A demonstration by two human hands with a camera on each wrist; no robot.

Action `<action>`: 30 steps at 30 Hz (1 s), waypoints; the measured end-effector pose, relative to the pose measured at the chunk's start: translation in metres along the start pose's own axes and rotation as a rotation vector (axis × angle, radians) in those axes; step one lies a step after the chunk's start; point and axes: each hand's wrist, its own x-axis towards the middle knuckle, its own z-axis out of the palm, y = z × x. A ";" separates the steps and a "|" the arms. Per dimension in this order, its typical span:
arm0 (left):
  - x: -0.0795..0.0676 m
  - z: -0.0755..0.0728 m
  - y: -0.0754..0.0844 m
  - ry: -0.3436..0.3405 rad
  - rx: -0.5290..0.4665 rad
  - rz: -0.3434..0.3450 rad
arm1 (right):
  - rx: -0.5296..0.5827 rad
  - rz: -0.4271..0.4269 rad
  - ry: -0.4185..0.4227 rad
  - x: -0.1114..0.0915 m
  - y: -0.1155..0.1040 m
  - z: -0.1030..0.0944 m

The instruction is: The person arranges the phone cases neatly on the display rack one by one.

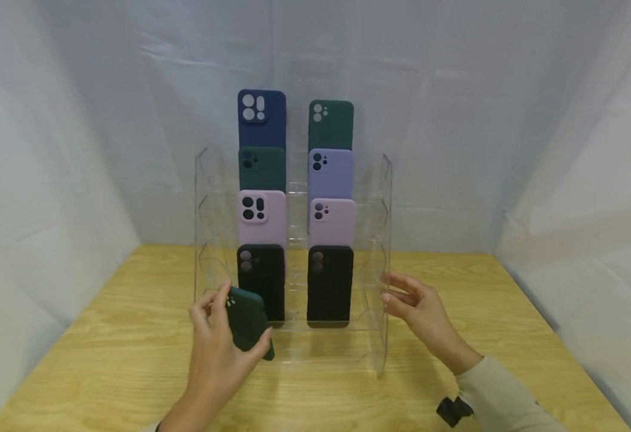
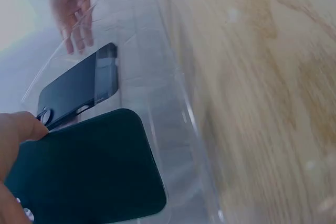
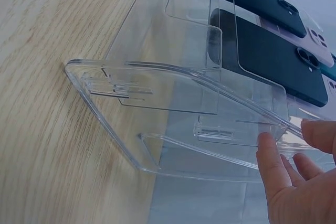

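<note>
My left hand (image 1: 215, 345) holds a dark green phone case (image 1: 246, 321) by its edges, thumb on one side and fingers on the other. The case is tilted at the front left of a clear stepped display stand (image 1: 328, 354). In the left wrist view the green case (image 2: 94, 166) overlaps the stand's lowest tier, near a black case (image 2: 79, 85). My right hand (image 1: 420, 309) touches the stand's right side panel with its fingertips. In the right wrist view the extended fingers (image 3: 270, 163) lie against that clear panel (image 3: 210, 169).
Two columns of cases stand in the tiers: navy blue (image 1: 269, 132), green (image 1: 331, 129), lavender (image 1: 331, 177), pink (image 1: 264, 228) and, lowest, black (image 1: 328, 288). The stand sits on a wood-grain table (image 1: 105, 348). White sheeting (image 1: 429, 150) hangs behind and at both sides.
</note>
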 end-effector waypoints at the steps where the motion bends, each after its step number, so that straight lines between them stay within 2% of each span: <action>1: -0.001 0.003 0.000 0.003 0.016 -0.009 | 0.001 -0.002 -0.001 0.000 0.000 0.000; 5: -0.004 0.013 0.001 0.014 0.086 -0.052 | 0.004 -0.001 0.001 0.000 0.000 0.000; 10: -0.012 0.024 -0.001 -0.013 0.170 -0.078 | 0.010 0.006 -0.004 0.000 -0.001 0.001; 14: -0.014 0.029 -0.002 -0.011 0.217 -0.050 | 0.014 0.011 -0.007 0.000 -0.001 0.001; 21: -0.008 0.034 0.000 0.030 0.299 0.056 | 0.005 0.013 -0.010 0.000 -0.003 0.000; 30: -0.008 0.036 0.000 0.022 0.288 0.076 | 0.007 0.012 -0.008 0.000 -0.003 0.001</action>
